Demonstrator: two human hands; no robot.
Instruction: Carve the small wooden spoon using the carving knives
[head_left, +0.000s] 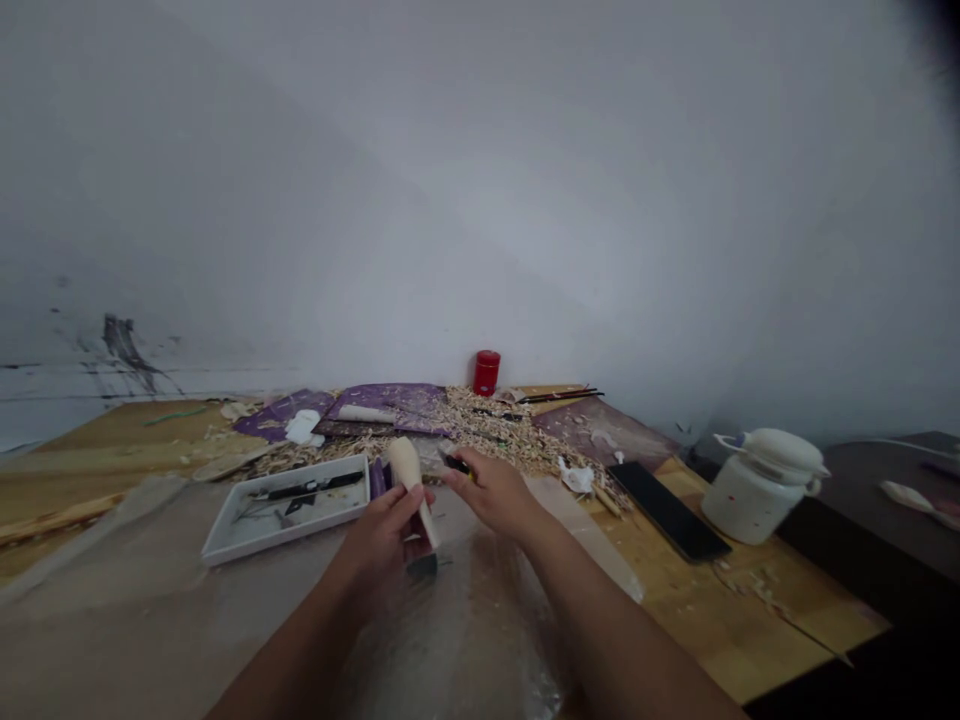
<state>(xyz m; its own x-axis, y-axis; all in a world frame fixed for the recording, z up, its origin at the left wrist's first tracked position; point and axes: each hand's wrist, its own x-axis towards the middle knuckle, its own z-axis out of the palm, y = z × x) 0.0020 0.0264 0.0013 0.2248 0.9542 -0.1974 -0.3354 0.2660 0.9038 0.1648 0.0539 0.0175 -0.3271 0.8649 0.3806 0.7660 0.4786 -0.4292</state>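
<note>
Left hand (379, 540): gripping a pale carved wood piece (406, 478), fingers curled around its lower part, the piece tilting upward above the palm, over a plastic sheet (480, 640) at lower centre. Right hand (491, 490): pinching a small dark-handled tool (455, 463) between thumb and fingers, its end lying just beside the wood piece, apparently not touching it. Left of the hands: a white tray (300, 527) is holding black-handled tools (307, 487). Upper centre: wood shavings (480, 430) are lying heaped beside and over purple mats (390, 398), a red canister (486, 372) standing before the wall (480, 200). Right: a black slab (667, 510) and a white lidded jar (761, 490) are resting on or near a wooden tabletop (735, 610).
</note>
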